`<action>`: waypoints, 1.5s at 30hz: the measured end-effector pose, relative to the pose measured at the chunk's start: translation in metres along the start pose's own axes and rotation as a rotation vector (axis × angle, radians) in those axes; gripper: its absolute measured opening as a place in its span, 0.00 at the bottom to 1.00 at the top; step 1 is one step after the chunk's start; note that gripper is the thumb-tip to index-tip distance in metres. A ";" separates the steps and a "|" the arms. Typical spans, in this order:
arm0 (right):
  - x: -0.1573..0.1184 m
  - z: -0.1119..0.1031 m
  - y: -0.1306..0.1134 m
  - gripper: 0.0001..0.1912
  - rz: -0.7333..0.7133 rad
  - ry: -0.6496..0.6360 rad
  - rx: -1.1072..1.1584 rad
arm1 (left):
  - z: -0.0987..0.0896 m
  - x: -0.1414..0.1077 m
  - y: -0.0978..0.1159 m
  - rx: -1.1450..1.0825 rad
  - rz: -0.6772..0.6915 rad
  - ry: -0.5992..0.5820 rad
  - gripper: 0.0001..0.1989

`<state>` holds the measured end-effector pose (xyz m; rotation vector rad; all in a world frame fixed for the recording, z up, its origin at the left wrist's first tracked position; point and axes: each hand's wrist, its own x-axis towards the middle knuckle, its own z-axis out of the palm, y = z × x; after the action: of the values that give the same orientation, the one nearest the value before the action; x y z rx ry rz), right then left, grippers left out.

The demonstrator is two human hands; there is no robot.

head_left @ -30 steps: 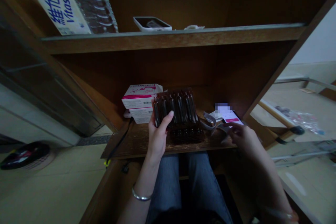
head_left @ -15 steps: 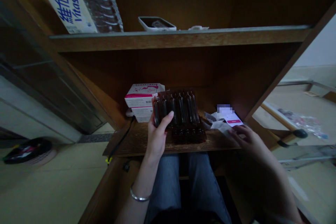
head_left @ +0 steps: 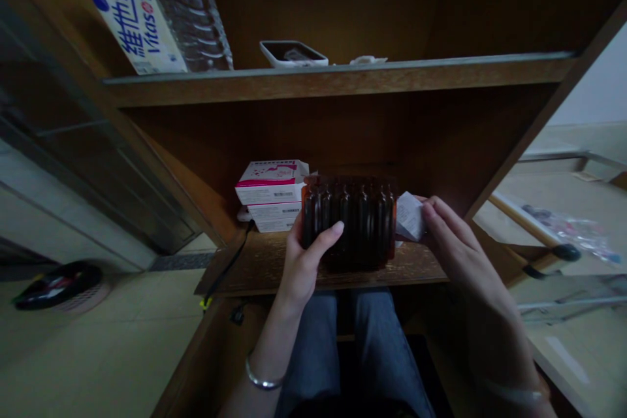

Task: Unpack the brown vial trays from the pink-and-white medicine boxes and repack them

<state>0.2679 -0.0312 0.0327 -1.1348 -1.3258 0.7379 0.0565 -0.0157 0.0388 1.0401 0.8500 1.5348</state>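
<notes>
My left hand [head_left: 306, 258] grips the left side of a brown blister tray of ampoules [head_left: 349, 219], thumb across its front. Several dark ampoules stand side by side in it. Between the fingertips of my right hand [head_left: 450, 235] is a folded white paper leaflet [head_left: 409, 215] with small print. The leaflet's left edge meets the right side of the tray. Behind my left hand, white and pink boxes [head_left: 272, 192] lie stacked on the lower shelf. The phone that lay there is hidden behind my right hand and the leaflet.
On the upper shelf are a Vitasoy carton [head_left: 130, 19], a clear plastic bottle [head_left: 191, 19] and a white-rimmed container [head_left: 294, 54]. A black cable [head_left: 230, 261] hangs over the lower shelf's edge [head_left: 267, 274]. A basket [head_left: 61, 287] stands on the floor at left.
My right hand has moved up and left, bringing the leaflet from beside the phone to the tray. My left hand has shifted the tray slightly right and down, over the other trays.
</notes>
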 end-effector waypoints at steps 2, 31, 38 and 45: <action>0.000 0.002 -0.008 0.18 0.034 -0.052 0.158 | -0.003 0.001 -0.001 0.028 0.014 0.024 0.20; 0.032 0.074 0.002 0.22 0.440 -0.040 0.742 | -0.008 0.028 0.024 0.696 0.269 -0.268 0.25; 0.037 0.058 0.015 0.21 0.476 0.067 0.755 | -0.047 0.126 0.075 1.355 0.410 -0.636 0.42; 0.036 0.048 0.016 0.21 0.457 0.090 0.752 | -0.071 0.206 0.065 1.433 0.201 -0.625 0.45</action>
<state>0.2300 0.0170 0.0247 -0.8287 -0.6007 1.3588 -0.0488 0.1730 0.1098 2.4863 1.3855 0.4304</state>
